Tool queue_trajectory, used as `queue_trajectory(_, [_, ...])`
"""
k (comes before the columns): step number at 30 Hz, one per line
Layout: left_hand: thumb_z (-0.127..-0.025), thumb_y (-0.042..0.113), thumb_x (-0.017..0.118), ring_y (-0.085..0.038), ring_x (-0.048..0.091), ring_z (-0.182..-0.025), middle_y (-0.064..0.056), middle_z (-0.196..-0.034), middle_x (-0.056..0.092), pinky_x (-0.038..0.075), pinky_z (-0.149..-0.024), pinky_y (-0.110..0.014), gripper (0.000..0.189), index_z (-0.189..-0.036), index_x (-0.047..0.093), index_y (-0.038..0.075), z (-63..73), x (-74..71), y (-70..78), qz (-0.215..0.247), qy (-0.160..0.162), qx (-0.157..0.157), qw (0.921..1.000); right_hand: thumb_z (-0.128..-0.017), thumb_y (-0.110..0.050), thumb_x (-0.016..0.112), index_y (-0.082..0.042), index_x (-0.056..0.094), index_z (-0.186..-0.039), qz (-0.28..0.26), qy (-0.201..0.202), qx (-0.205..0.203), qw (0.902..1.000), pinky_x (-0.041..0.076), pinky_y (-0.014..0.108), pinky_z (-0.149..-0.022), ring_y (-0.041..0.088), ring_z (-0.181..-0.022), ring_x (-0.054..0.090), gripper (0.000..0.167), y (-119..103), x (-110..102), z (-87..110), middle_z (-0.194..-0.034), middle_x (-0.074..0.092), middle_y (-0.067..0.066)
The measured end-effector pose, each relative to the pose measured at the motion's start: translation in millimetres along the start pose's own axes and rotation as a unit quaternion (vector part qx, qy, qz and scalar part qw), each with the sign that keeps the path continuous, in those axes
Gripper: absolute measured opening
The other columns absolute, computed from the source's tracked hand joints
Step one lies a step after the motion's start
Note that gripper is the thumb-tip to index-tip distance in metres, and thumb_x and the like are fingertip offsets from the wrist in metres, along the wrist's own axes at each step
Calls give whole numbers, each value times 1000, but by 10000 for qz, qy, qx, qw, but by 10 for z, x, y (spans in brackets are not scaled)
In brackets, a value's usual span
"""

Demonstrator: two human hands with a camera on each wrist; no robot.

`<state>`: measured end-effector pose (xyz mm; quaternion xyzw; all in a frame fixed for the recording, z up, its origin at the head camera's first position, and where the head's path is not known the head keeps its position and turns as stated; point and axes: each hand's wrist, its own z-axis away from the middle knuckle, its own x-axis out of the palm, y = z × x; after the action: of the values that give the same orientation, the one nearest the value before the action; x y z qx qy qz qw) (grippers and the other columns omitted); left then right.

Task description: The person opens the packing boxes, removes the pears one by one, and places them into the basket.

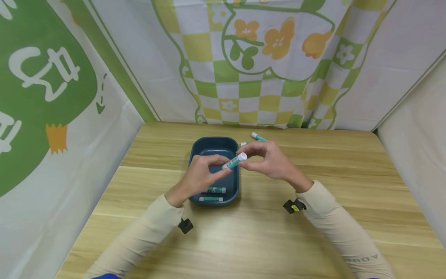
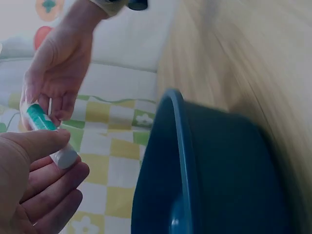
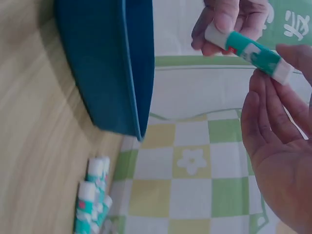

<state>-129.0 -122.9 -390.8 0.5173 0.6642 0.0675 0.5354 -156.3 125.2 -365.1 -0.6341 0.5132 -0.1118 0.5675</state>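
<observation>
step: tube [image 1: 234, 161] held over tray [image 1: 195, 149], pinched at both ends by left hand [image 1: 200, 176] and right hand [image 1: 270, 159]
next: likely lowering into tray, fingers released

The head camera is looking forward and down over the desk [image 1: 313, 240] from above. Both wrist cameras are sitting close, near desk level, sharing the blue tray [image 1: 195, 149] [image 2: 234, 161] [image 3: 105, 63] and the tube [image 1: 234, 161] [image 2: 46, 134] [image 3: 248, 52].
</observation>
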Motion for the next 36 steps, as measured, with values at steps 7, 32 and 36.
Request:
queue_trajectory(7, [-84,20,78,-12,71,-76,-2,-93,77,57,-61,-25,22,-104,75,9,-15,-107,53,-2484,-311,799,9649,-83,-23,80,-13,73,-106,1451,-315,-508,9876,57,29,-85,10,-92,69,26,21,-57,-13,-104,73,-5])
queue_trajectory(32, [-86,74,51,-34,36,-145,-20,-157,34,36,-115,-51,101,-151,32,-2,455,-313,-9,-3958,-1536,-288,9049,-89,-16,73,-8,75,-102,2620,-841,-749,9585,59,31,-74,13,-84,67,16,244,395,-83,-94,73,1])
queue_trajectory(36, [-83,82,42,-34,20,-151,-20,-163,18,26,-120,-52,113,-154,20,-3,619,-334,-94,-3728,-1655,-741,9100,-89,-17,73,-8,76,-102,2679,-814,-731,9572,58,29,-72,14,-83,67,16,275,440,-121,-94,72,1])
